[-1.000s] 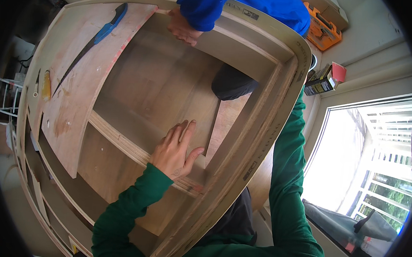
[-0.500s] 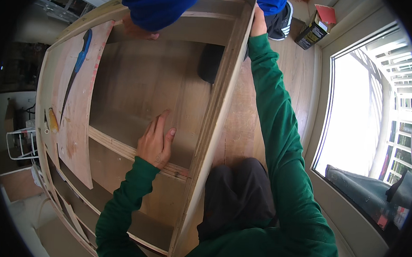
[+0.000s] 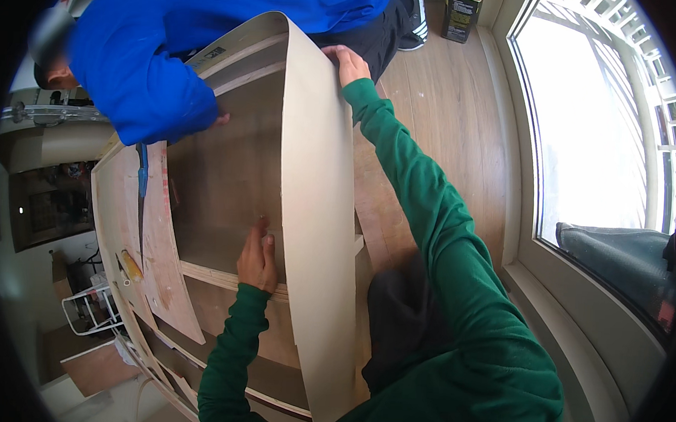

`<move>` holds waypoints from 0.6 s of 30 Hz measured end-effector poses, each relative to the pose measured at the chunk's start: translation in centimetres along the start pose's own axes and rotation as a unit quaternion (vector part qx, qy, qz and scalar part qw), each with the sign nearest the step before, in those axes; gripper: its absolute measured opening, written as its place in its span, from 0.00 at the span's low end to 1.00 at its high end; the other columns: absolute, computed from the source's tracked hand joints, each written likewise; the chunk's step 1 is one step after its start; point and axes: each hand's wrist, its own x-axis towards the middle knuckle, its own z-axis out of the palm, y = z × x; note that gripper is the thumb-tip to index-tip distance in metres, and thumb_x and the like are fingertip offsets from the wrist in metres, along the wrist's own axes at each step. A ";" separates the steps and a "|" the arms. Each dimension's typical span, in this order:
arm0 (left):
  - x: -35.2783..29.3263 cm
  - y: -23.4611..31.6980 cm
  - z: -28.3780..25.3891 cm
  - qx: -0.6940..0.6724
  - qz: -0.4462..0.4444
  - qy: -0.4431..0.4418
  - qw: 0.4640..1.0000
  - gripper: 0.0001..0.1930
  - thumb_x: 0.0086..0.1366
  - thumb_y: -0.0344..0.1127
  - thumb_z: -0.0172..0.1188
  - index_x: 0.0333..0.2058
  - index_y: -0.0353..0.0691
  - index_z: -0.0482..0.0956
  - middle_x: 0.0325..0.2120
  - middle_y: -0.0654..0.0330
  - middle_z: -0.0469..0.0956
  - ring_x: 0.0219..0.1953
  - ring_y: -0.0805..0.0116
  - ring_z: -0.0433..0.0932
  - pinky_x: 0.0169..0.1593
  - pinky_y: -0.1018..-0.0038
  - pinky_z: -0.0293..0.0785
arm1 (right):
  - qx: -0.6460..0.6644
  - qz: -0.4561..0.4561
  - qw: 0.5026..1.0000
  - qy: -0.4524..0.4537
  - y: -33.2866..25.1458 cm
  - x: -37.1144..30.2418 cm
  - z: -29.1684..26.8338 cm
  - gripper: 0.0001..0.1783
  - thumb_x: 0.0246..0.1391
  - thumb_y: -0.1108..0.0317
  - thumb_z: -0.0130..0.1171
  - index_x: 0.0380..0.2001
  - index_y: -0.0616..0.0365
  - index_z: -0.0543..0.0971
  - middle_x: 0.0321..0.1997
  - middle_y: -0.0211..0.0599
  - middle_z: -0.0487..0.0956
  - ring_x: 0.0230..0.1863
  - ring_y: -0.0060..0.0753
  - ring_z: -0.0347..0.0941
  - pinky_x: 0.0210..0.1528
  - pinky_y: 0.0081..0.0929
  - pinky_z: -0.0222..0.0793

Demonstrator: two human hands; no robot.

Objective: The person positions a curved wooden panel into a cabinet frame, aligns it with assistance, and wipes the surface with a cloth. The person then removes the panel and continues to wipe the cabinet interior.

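Observation:
A large wooden frame with plywood crossbars (image 3: 214, 274) lies across the view, with a pale bendy panel (image 3: 315, 210) along its right side. My right hand (image 3: 348, 65) is at the far end of this panel, its fingers hooked over the outer edge. Inside the frame, my left hand (image 3: 258, 259) holds nothing; its fingers stretch out beside the panel's inner face, and its wrist is above a crossbar. Further left, a handsaw with a blue handle (image 3: 143, 171) and a yellow-handled tool (image 3: 130, 265) lie on a plywood board (image 3: 170, 279).
Someone in a blue top (image 3: 156, 60) leans over the frame's far left, one hand (image 3: 221, 119) partly hidden inside. A dark can (image 3: 461, 16) stands on the wooden floor (image 3: 440, 110) near a glass door (image 3: 598, 132). A white metal rack (image 3: 92, 307) is at the left.
The side panel now shows its broad outer face. The person in blue has come further into view. My right hand appears further left, still at the panel's far end; my left hand stays inside the frame.

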 end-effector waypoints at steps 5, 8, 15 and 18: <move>0.6 -2.7 1.0 0.009 0.061 -0.031 0.998 0.25 0.72 0.50 0.33 0.55 0.39 0.68 0.49 0.45 0.73 0.50 0.45 0.74 0.51 0.61 0.70 | -0.057 -0.233 0.970 -0.050 -5.1 1.5 2.2 0.18 0.61 0.65 0.39 0.50 0.57 0.72 0.44 0.52 0.78 0.45 0.56 0.74 0.50 0.40 0.69; 0.4 -2.6 1.0 0.024 0.034 -0.022 0.999 0.25 0.72 0.50 0.32 0.54 0.39 0.68 0.49 0.45 0.73 0.49 0.45 0.74 0.51 0.61 0.70 | -0.131 -0.357 0.925 0.005 -3.2 1.6 2.0 0.18 0.61 0.65 0.40 0.53 0.55 0.69 0.44 0.53 0.78 0.45 0.57 0.74 0.48 0.43 0.69; 0.2 0.8 -0.3 -0.023 0.009 -0.004 1.000 0.21 0.72 0.47 0.36 0.54 0.40 0.68 0.50 0.46 0.73 0.50 0.43 0.73 0.51 0.60 0.70 | -0.159 -0.177 0.971 -0.017 3.4 1.4 1.3 0.18 0.60 0.62 0.40 0.45 0.56 0.75 0.41 0.57 0.78 0.42 0.56 0.76 0.46 0.42 0.71; 0.1 1.6 -0.9 -0.014 -0.007 -0.012 1.000 0.21 0.72 0.47 0.38 0.55 0.41 0.67 0.49 0.46 0.73 0.49 0.43 0.73 0.50 0.58 0.70 | -0.147 -0.184 0.972 -0.001 4.3 2.0 1.5 0.18 0.60 0.60 0.41 0.42 0.57 0.76 0.38 0.55 0.79 0.40 0.55 0.76 0.44 0.40 0.70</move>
